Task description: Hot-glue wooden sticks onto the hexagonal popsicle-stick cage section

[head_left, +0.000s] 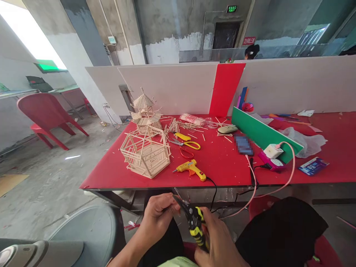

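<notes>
Chair [48,107], red plastic, sits on the floor way out left of my left grip [159,216]. Closer in, ahead of that grip and a bit to its left, I've got two stick builds on the red counter [222,167]: an open hexagonal frame [150,161] up front and a little tiered tower [143,103] right behind it. The left grip itself is just off the counter's near edge, fingers bunched by the tips of the black-and-lime cutters [192,218]; can't tell from my end if it's closed on anything. Farther ahead of it are loose sticks [171,125], then yellow-handled scissors [184,143], with a yellow glue gun [191,167] nearer the grip, nozzle pointing left. The cutters slant down to my right grip [218,235], which is wrapped round their handles, so that one's definitely holding. Ahead and right of it I see a phone [244,144], then a green board [258,128] and a white charger [273,151]. Black cloth [280,226] sits low, right of that grip.
</notes>
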Demonstrator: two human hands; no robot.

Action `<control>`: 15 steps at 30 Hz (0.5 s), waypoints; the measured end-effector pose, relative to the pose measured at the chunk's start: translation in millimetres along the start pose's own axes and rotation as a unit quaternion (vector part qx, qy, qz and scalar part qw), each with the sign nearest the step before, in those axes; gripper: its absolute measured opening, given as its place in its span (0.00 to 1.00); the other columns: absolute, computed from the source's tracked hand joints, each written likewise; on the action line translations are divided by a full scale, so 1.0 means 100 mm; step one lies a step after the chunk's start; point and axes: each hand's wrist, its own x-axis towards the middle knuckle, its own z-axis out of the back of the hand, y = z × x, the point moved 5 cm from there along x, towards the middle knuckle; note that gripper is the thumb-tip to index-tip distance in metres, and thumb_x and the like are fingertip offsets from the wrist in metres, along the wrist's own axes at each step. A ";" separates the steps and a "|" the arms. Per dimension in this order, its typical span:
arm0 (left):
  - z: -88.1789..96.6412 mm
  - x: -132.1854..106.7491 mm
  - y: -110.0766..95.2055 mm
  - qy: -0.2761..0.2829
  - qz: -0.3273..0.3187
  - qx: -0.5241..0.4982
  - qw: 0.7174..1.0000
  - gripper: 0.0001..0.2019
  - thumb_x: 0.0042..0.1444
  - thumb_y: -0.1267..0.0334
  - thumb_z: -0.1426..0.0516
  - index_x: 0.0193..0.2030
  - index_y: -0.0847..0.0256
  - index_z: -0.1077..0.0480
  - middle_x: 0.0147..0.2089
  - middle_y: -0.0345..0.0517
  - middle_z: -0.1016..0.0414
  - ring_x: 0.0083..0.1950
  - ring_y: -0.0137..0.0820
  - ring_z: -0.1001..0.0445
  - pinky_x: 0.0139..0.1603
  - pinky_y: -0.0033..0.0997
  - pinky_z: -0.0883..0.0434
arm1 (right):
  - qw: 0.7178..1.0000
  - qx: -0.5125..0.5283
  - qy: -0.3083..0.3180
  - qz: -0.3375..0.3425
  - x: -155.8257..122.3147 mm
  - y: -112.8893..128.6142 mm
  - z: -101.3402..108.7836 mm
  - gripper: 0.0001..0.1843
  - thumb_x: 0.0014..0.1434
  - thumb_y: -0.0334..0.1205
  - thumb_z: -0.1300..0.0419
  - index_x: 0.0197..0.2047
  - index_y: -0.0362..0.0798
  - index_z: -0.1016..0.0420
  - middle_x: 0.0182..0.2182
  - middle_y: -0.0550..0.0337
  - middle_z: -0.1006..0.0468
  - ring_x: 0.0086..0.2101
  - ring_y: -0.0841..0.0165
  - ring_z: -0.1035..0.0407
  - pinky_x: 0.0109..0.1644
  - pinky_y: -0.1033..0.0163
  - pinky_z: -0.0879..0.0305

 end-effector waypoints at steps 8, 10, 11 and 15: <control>0.00 0.07 0.03 0.028 0.030 -0.023 0.999 0.16 0.65 0.55 0.44 0.34 0.61 0.20 0.26 0.48 0.24 0.27 0.30 0.30 0.32 0.27 0.34 | 0.996 0.054 -0.065 0.003 0.00 -0.16 0.25 0.29 0.51 0.40 0.41 0.58 0.52 0.33 0.44 0.55 0.21 0.45 0.59 0.26 0.49 0.59 0.29; 0.03 0.08 0.05 0.013 0.025 -0.024 0.999 0.15 0.63 0.55 0.43 0.36 0.61 0.19 0.28 0.49 0.24 0.28 0.30 0.30 0.32 0.27 0.34 | 0.996 0.040 -0.083 -0.001 0.20 -0.16 0.55 0.31 0.53 0.46 0.41 0.61 0.51 0.35 0.46 0.53 0.21 0.46 0.57 0.26 0.49 0.57 0.29; 0.05 0.10 0.05 0.005 0.020 -0.016 1.000 0.14 0.62 0.55 0.42 0.37 0.61 0.18 0.29 0.49 0.24 0.29 0.30 0.30 0.32 0.27 0.34 | 0.995 0.014 -0.094 -0.023 0.34 -0.19 0.71 0.35 0.54 0.50 0.41 0.63 0.50 0.37 0.48 0.52 0.22 0.47 0.56 0.26 0.50 0.56 0.30; 0.22 0.17 -0.02 -0.054 0.016 -0.002 0.998 0.10 0.58 0.57 0.37 0.41 0.59 0.17 0.33 0.50 0.22 0.35 0.32 0.27 0.37 0.26 0.32 | 0.947 -0.234 -0.122 -0.182 1.02 -0.40 1.28 0.45 0.55 0.60 0.45 0.70 0.43 0.43 0.59 0.38 0.32 0.57 0.44 0.34 0.55 0.43 0.35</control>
